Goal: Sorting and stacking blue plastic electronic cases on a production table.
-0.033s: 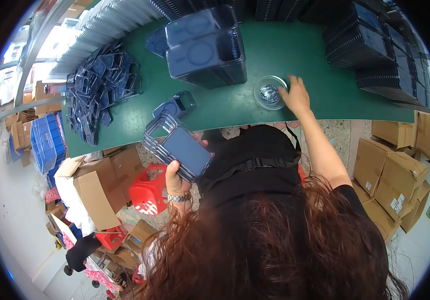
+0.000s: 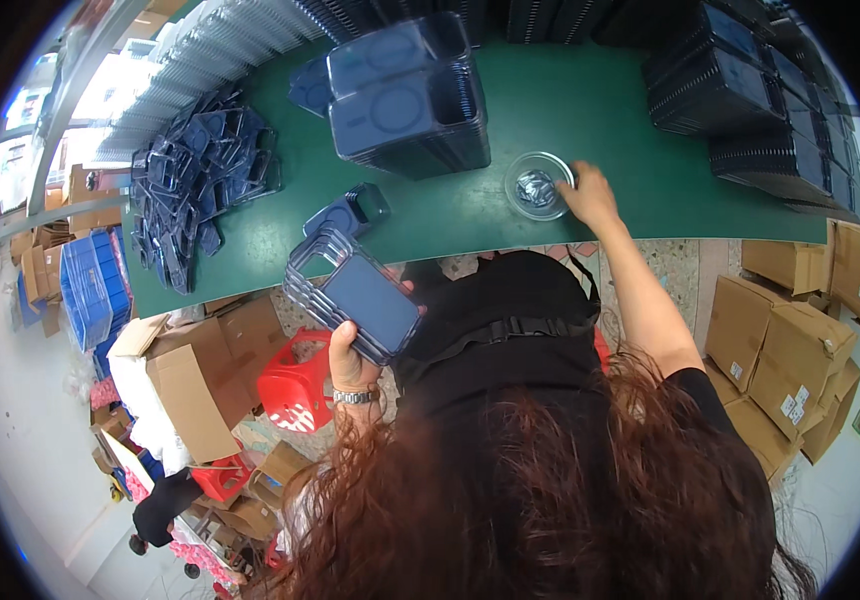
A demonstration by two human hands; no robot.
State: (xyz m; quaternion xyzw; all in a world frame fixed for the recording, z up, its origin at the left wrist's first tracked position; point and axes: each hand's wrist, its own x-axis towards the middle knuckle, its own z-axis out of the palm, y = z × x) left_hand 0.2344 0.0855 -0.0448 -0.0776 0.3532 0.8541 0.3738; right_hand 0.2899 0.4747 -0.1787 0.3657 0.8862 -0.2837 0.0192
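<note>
My left hand [image 2: 353,368], with a metal watch on its wrist, grips a small stack of clear-edged dark blue phone cases [image 2: 372,300] in front of the table edge. The cases are fanned apart at their camera openings. Over the right rim of a round clear bowl [image 2: 512,205] is my right hand [image 2: 592,198], thumb and fingers apart and slightly blurred. Small shiny silvery pieces [image 2: 536,188] lie in the bowl; their kind is too small to tell. One more phone case [image 2: 335,217] rests on the table beyond the held stack.
The green table [image 2: 430,215] carries a tall block of stacked cases [image 2: 410,110], a loose heap of cases [image 2: 195,175] at left and stacked rows [image 2: 725,90] at right. Cardboard boxes [image 2: 780,355], a red stool [image 2: 292,385] and blue crates [image 2: 90,285] stand around.
My right hand has shifted slightly, its fingers dipping lower toward the bowl's rim. The left hand and its stack of phone cases have hardly moved.
</note>
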